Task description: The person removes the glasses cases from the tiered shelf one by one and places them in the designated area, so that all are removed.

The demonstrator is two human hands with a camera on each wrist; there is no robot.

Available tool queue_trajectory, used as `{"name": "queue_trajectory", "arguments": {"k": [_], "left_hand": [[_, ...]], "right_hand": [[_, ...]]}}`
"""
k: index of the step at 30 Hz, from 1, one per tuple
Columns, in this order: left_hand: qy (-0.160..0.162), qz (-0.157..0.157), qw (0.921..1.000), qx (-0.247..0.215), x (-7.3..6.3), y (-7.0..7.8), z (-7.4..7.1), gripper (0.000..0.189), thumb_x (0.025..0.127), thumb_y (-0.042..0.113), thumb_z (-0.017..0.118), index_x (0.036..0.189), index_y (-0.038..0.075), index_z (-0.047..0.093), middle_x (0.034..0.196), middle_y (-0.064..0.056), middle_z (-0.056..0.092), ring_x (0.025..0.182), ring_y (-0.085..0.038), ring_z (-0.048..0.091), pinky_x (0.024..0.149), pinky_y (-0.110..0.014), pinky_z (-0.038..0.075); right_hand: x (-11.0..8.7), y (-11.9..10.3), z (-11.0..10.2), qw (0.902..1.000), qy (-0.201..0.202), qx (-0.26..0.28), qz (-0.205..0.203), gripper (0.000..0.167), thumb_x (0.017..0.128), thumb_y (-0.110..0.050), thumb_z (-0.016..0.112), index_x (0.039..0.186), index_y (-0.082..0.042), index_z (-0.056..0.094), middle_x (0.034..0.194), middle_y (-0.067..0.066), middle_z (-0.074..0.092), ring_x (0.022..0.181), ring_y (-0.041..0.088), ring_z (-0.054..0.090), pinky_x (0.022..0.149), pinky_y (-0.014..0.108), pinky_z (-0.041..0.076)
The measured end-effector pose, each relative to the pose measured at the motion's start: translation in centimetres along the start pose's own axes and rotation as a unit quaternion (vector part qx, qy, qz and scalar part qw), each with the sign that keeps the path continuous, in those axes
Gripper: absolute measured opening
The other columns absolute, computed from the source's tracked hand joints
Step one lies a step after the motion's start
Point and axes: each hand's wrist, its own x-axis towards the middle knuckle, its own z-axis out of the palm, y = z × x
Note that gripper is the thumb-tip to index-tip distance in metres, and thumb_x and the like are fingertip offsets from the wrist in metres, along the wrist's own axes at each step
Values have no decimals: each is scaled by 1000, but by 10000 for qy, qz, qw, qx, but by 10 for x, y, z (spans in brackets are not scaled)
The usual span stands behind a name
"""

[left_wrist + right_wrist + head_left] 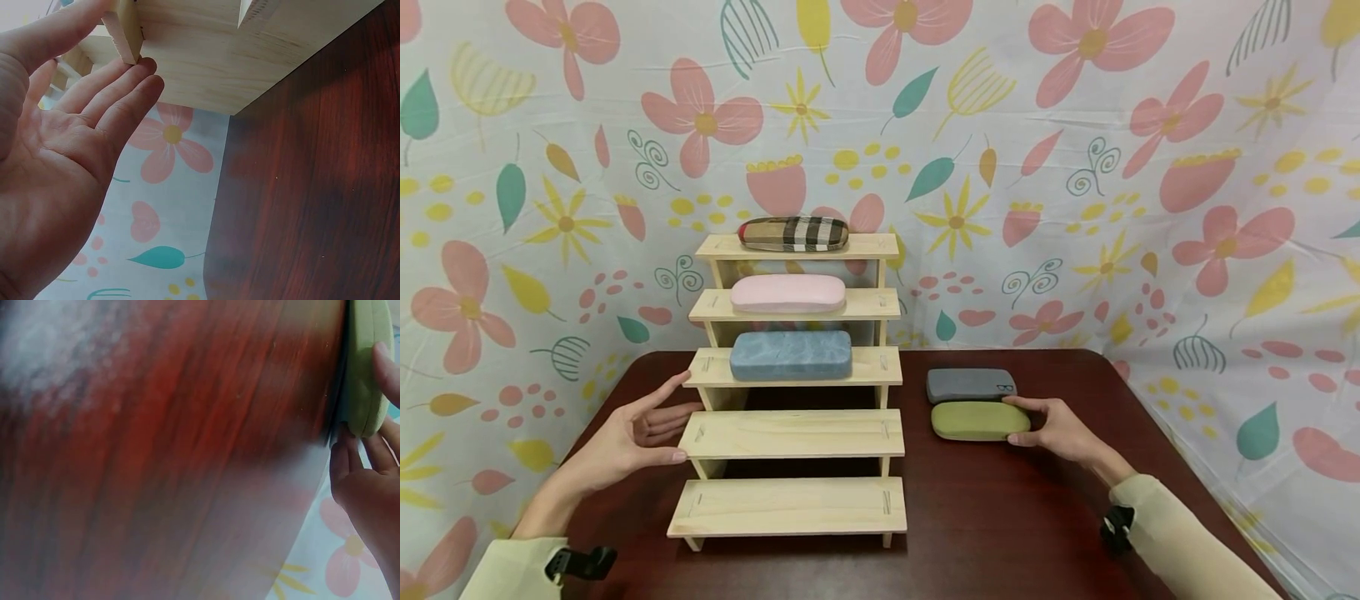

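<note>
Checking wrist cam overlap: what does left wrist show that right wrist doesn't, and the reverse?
Left wrist only: the left hand, palm toward the camera, fingertips at the rack.
Right wrist only: the right hand, fingers and thumb at one end of the green case.
Both: the dark red table and the floral cloth.

Head view forward, down; wrist views close; head, right share green case [980, 421].
</note>
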Motion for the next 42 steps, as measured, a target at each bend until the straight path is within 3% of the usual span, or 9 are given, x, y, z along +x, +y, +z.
{"name": "queue_trajectory", "arguments": {"k": [6,14,22,28,34,42], "left_hand": [[9,-30,10000,33,0,1,-1,102,89,-19,73,170,7,16,155,-11,53,137,-16,56,94,-31,58],[-14,-8,10000,47,0,2,0,102,89,-19,73,170,6,16,154,-17,53,137,-17,56,93,-33,58],[-18,42,10000,45,1,2,0,102,89,-20,73,170,6,16,156,-12,52,137,-16,56,94,-32,58],[3,-50,10000,80,0,1,0,102,89,-19,73,170,7,16,154,-22,51,137,-15,56,94,-32,58],[17,-83,9999,82,0,1,0,103,89,-18,73,170,8,16,155,-20,51,137,-15,56,94,-34,58],[16,-247,9996,105,0,3,0,102,90,-16,73,170,9,15,152,-30,50,135,-12,57,93,-34,59]], "right_hand": [[1,2,0,10000,-59,71,-13,71,89,-12,87,150,4,55,149,26,55,127,41,59,92,26,54],[3,6,-1,9999,-98,83,-35,72,88,-11,88,150,6,55,150,27,55,126,39,58,91,27,53],[4,10,-2,9999,-104,55,-23,73,87,-13,89,150,4,56,151,25,54,132,40,55,95,27,52],[4,10,-2,9999,-115,43,1,73,87,-14,89,150,4,56,151,25,54,132,42,55,96,27,52],[4,9,-2,9999,-148,43,7,73,88,-14,88,151,4,55,151,26,53,130,41,56,94,28,52],[3,9,-3,9999,-129,-15,-6,74,88,-15,88,151,4,55,152,26,52,136,43,52,99,32,52]]}}
